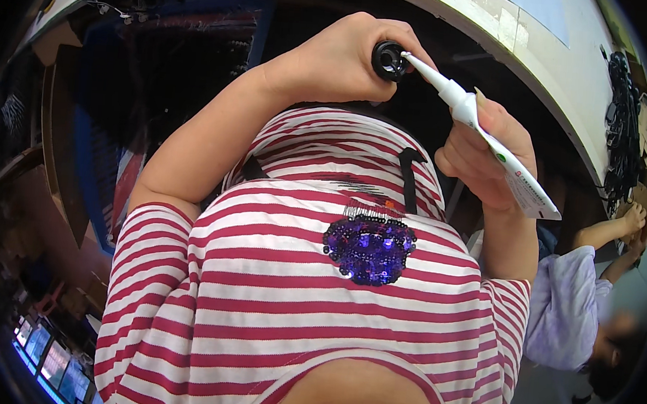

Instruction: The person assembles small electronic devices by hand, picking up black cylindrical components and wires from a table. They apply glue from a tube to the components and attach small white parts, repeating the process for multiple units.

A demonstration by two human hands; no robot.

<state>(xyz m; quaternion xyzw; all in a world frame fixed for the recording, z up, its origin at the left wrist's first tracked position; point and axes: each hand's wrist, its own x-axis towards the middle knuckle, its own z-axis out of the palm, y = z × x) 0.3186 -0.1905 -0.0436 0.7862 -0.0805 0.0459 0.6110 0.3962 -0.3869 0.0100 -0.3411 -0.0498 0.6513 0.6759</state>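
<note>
My left hand is closed around a small black round part, its open ring-shaped end turned to the right. In my right hand is a white squeeze tube, held tilted with its flat end toward the lower right. The tube's long narrow nozzle points up and left, and its tip is at the rim of the black part. A small white dab shows at that tip. How far the black part extends inside my left fingers is hidden.
A white table edge curves along the far side. Black cables hang at the right, near another person in a pale top. A blue crate stands at the left, beside brown cardboard.
</note>
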